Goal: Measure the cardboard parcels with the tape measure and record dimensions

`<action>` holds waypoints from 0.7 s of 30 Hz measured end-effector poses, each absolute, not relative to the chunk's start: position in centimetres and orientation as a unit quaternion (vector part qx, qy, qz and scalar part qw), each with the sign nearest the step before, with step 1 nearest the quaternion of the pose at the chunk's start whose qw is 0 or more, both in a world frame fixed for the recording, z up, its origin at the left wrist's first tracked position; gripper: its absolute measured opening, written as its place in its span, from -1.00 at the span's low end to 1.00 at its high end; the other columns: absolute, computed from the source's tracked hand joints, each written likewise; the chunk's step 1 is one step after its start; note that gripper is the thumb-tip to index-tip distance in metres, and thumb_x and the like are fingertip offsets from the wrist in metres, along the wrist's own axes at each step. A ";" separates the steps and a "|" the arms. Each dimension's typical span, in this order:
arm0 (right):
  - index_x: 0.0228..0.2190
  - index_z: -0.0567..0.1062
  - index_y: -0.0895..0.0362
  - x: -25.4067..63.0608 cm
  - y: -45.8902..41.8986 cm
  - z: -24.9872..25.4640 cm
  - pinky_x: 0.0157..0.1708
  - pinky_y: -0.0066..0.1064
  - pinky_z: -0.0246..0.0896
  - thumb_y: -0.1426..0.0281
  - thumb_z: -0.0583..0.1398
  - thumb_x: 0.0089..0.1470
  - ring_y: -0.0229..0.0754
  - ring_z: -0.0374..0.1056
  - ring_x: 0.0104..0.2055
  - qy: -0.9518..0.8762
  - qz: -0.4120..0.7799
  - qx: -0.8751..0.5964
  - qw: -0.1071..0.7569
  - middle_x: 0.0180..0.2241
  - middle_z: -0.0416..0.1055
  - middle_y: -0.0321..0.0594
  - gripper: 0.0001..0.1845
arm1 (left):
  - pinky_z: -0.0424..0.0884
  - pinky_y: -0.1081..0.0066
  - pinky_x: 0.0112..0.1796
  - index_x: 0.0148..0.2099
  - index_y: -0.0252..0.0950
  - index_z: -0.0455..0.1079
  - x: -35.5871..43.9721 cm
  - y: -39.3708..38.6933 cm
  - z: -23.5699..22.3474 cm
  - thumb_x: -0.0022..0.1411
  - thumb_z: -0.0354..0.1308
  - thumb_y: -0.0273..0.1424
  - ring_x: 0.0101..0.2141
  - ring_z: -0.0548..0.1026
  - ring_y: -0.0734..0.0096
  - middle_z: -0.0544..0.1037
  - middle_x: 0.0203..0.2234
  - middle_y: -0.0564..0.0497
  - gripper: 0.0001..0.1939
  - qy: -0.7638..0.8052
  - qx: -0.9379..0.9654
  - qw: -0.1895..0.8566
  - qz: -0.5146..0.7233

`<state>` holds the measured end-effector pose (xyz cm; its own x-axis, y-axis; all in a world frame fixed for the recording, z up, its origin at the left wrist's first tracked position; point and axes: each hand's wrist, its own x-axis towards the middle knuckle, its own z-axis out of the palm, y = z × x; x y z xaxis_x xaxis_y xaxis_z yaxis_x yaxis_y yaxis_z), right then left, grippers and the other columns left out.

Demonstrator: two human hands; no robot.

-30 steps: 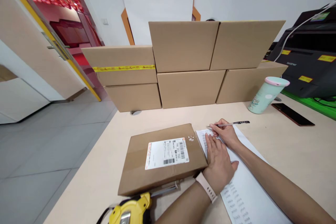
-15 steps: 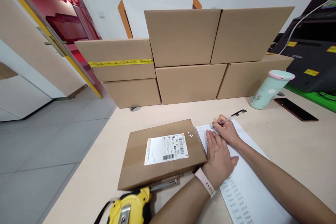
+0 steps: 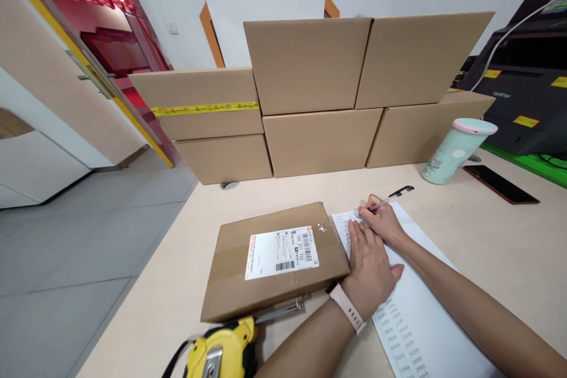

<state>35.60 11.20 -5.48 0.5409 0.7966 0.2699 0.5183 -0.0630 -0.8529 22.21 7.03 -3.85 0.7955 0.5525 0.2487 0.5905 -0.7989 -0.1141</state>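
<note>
My right hand [image 3: 381, 218] is closed around a pen [image 3: 390, 196] with a clear barrel and black cap end, its tip at the top of a sheet of paper [image 3: 425, 313]. Rows of handwriting run down the paper's left side. Flat on the sheet lies my left hand [image 3: 371, 263], fingers stretched out, a pale pink band on its wrist. Just left of it is a cardboard parcel [image 3: 230, 266] with a white shipping label [image 3: 281, 252]. In front of the parcel sits a yellow tape measure [image 3: 221, 351], a short length of its blade pulled out along the parcel's near edge.
Stacked cardboard boxes [image 3: 325, 142] line the back of the table. A mint-green tumbler [image 3: 458, 150] and a dark phone [image 3: 502, 184] stand and lie at the right, before a black printer [image 3: 527, 82]. The table's left edge borders a grey tiled floor [image 3: 110, 236].
The pen's upper end has tipped slightly left while my right hand stays at the same spot. My left hand has not moved. The view has shifted very slightly.
</note>
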 end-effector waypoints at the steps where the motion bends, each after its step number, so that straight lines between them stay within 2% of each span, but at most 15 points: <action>1: -0.64 0.13 0.03 35.6 11.2 -5.5 -0.61 -0.44 -0.09 0.35 0.17 -0.10 -0.33 -0.02 -0.61 -0.460 0.137 -0.716 0.508 -0.68 0.03 -0.47 -0.73 | -0.25 0.05 0.28 0.25 -0.58 0.17 22.2 7.0 -3.8 0.27 -0.14 0.06 0.24 0.15 -0.06 0.32 0.17 -0.35 -0.18 -0.302 -0.943 0.097 -0.099; 21: -0.64 0.13 0.03 35.5 11.1 -5.2 -0.60 -0.45 -0.09 0.35 0.16 -0.10 -0.32 -0.03 -0.60 -0.458 0.133 -0.717 0.508 -0.68 0.02 -0.47 -0.73 | -0.14 0.05 0.28 0.24 -0.65 0.18 22.2 7.1 -3.6 0.27 -0.10 0.04 0.23 0.14 -0.11 0.30 0.16 -0.42 -0.17 -0.300 -0.945 0.081 -0.104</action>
<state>35.51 11.12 -5.15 0.5443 0.7924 0.2755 0.5223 -0.0630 -0.8504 22.21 7.12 -3.57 0.7986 0.5498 0.2448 0.5834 -0.8071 -0.0906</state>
